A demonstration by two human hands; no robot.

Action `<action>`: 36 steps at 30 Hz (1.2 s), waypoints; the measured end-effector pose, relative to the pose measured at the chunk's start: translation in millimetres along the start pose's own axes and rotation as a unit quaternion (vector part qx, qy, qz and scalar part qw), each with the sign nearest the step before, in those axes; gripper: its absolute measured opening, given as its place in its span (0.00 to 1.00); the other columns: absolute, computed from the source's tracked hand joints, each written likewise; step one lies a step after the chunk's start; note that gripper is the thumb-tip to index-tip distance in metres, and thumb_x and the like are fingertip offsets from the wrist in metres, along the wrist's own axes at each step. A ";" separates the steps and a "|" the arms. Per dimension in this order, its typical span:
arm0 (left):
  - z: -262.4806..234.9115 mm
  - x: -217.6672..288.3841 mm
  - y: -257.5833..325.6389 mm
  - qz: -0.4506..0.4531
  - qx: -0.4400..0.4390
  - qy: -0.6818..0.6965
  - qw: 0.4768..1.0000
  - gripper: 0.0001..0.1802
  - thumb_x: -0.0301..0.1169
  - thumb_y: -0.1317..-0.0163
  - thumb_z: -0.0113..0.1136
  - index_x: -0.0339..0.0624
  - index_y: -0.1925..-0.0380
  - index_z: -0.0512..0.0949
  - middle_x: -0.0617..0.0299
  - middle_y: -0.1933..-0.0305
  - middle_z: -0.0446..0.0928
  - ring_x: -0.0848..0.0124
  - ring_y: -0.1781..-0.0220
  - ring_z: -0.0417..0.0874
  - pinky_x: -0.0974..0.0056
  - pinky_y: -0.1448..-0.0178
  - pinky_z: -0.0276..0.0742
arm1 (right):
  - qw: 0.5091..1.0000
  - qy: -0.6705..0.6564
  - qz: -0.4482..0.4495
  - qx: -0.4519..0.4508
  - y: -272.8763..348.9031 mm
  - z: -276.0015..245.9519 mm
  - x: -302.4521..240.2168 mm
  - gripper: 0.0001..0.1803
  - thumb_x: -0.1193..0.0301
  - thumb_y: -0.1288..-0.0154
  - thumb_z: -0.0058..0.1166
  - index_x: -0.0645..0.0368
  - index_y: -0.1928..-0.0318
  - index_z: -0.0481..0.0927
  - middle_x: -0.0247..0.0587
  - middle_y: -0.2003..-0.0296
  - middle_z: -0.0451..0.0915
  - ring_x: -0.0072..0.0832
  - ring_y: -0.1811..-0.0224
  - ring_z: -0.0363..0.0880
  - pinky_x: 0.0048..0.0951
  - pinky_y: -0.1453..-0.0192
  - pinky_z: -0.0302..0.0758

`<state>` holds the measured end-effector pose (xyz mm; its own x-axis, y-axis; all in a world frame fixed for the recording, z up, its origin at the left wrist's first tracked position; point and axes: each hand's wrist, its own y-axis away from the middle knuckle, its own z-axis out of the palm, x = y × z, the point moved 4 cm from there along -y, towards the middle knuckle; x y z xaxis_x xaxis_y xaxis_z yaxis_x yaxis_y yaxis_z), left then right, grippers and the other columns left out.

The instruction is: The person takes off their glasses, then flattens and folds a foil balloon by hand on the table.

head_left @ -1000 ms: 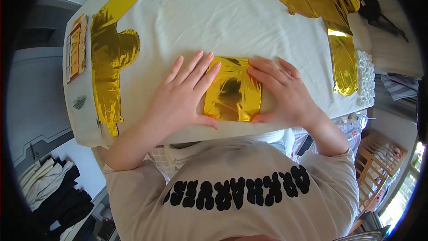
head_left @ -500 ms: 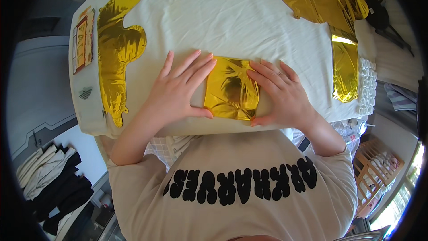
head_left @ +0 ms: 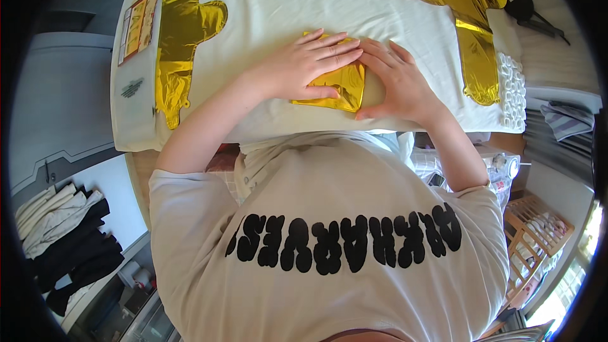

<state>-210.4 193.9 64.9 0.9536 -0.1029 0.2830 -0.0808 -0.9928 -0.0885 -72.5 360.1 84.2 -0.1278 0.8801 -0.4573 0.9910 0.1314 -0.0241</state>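
A folded square of shiny gold foil (head_left: 347,88), apparently a flat foil balloon, lies on the white-covered table (head_left: 272,9) in front of me. My left hand (head_left: 310,66) rests flat across its upper left part, fingers stretched toward the right and thumb on its lower part. Against its right edge lies my right hand (head_left: 396,79), its fingers extended and thumb apart near the lower right corner. The fingertips of both hands meet at the foil's upper right, and part of the foil is hidden beneath them.
Flat, uninflated gold foil balloons lie at the left (head_left: 176,44) and right (head_left: 478,57). Beside the left one are a printed card (head_left: 136,25) and a small bundle of thin dark pieces (head_left: 132,88). Clear plastic loops (head_left: 513,92) and a black device (head_left: 520,3) are at right.
My left hand has slid rightward from the foil's left edge onto its top. My right hand stays by the right edge. The whole view has shifted, with the table appearing higher.
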 end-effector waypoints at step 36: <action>21.3 14.6 13.7 -0.078 0.096 -0.052 0.991 0.32 0.54 0.19 0.44 0.60 0.20 0.63 0.61 0.16 0.61 0.55 0.14 0.56 0.44 0.13 0.48 | 0.963 0.109 -0.067 0.238 60.4 69.1 -82.7 0.21 0.61 0.38 0.71 0.42 0.44 0.88 0.40 0.31 0.75 0.43 0.31 0.72 0.50 0.28 0.70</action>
<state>-191.4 180.0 47.5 0.9758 0.0684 0.2077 0.1176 -0.9649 -0.2347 0.6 263.6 59.1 -0.2094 0.9516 -0.2251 0.8641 0.0723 -0.4982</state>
